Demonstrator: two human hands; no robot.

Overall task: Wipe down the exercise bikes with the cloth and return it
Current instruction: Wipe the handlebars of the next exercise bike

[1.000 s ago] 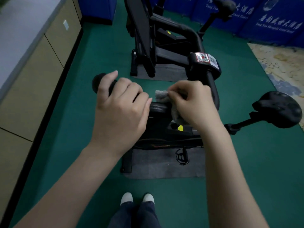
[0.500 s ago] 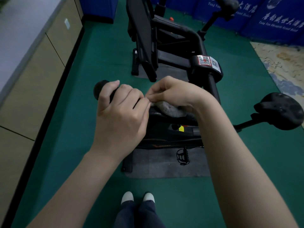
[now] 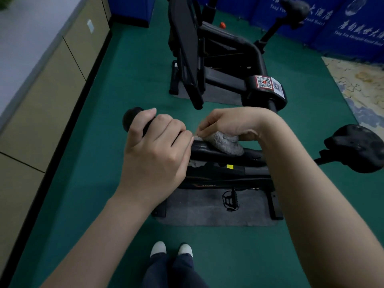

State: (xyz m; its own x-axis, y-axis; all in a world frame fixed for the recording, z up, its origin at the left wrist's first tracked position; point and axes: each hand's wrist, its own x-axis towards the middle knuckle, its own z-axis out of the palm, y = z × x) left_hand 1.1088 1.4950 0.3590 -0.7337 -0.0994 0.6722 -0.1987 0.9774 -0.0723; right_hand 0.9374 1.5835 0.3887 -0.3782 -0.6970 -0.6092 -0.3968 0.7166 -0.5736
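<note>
A black exercise bike (image 3: 224, 173) stands right below me on a grey mat. My left hand (image 3: 155, 150) grips the left end of its black handlebar (image 3: 133, 119). My right hand (image 3: 230, 123) holds a crumpled grey cloth (image 3: 225, 142) against the handlebar, close beside the left hand's knuckles. The bike's black saddle (image 3: 357, 147) sticks out to the right. A second black exercise bike (image 3: 218, 65) stands farther back on its own mat.
Beige cabinets (image 3: 47, 96) line the left side along the green floor (image 3: 124, 80). Blue padded panels (image 3: 342, 23) with white lettering close off the back. A patterned rug (image 3: 357, 84) lies at the right. My feet (image 3: 170, 249) are just in front of the near mat.
My right hand has slid the cloth leftward along the handlebar, from over the stem to beside my left hand. The left hand has kept its grip on the handlebar end.
</note>
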